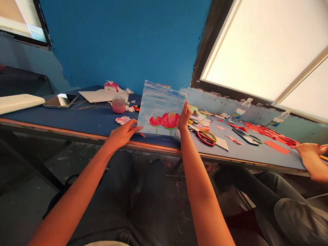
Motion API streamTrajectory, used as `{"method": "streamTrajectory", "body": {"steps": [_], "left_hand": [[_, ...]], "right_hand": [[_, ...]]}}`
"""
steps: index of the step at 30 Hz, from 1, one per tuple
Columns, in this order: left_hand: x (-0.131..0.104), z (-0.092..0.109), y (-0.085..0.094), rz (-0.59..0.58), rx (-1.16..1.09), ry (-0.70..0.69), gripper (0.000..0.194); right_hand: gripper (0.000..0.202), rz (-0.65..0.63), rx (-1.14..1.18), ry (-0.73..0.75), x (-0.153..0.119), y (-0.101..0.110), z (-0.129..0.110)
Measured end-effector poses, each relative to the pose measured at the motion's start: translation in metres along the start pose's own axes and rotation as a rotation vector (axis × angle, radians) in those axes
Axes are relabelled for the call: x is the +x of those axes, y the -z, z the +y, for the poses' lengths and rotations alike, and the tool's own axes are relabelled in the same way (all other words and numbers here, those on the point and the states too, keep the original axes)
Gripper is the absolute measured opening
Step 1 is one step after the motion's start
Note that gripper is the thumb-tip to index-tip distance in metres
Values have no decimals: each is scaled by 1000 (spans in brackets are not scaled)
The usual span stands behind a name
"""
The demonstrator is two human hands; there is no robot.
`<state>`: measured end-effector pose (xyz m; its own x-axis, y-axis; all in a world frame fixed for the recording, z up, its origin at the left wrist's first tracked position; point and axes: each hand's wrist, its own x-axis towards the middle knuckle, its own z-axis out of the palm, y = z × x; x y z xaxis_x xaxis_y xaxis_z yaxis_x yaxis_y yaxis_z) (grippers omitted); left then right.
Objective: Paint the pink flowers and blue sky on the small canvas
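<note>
A painting [161, 106] of red flowers under a blue, streaky sky is held upright, a little tilted, over the table's front edge. My left hand [124, 134] pinches its lower left corner between thumb and fingers. At the right edge, my right hand [185, 116] grips it with the thumb up; the fingers behind it are hidden. Just behind my left hand lies a paint-smeared palette [123, 120]. A jar of pink water [119, 104] stands beyond that. Red-handled scissors [205, 137] lie close to the right of my right hand.
On the blue table [97, 119], a phone [60, 100] and a white box-like object [20, 103] lie left. To the right are red paper scraps [271, 133], another phone [245, 136] and a water bottle [240, 111]. A co-worker's hand [312, 157] is at far right.
</note>
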<state>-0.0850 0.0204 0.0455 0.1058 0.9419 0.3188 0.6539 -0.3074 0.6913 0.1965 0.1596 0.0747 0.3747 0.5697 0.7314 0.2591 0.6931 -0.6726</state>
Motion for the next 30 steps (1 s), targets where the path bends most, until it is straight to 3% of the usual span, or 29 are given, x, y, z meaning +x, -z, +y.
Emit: {"method": "streamTrajectory", "body": {"steps": [3, 7, 11, 15, 19, 24, 30], "left_hand": [[38, 4, 19, -24, -232, -157, 37], [112, 23, 40, 15, -386, -290, 40], [160, 28, 26, -83, -387, -301, 44], [166, 12, 2, -45, -416, -295, 38], [168, -9, -1, 88, -422, -231, 31], [175, -22, 2, 134, -427, -192, 31], [173, -19, -3, 6, -437, -237, 44]], "right_hand": [[63, 109, 34, -31, 0, -2, -4], [62, 135, 213, -208, 4, -6, -10], [55, 113, 353, -315, 6, -6, -14], [61, -134, 482, -339, 1, -2, -13], [63, -322, 472, -356, -5, 0, -12], [59, -284, 353, -316, -7, -2, -9], [72, -261, 351, -351, -5, -3, -3]]}}
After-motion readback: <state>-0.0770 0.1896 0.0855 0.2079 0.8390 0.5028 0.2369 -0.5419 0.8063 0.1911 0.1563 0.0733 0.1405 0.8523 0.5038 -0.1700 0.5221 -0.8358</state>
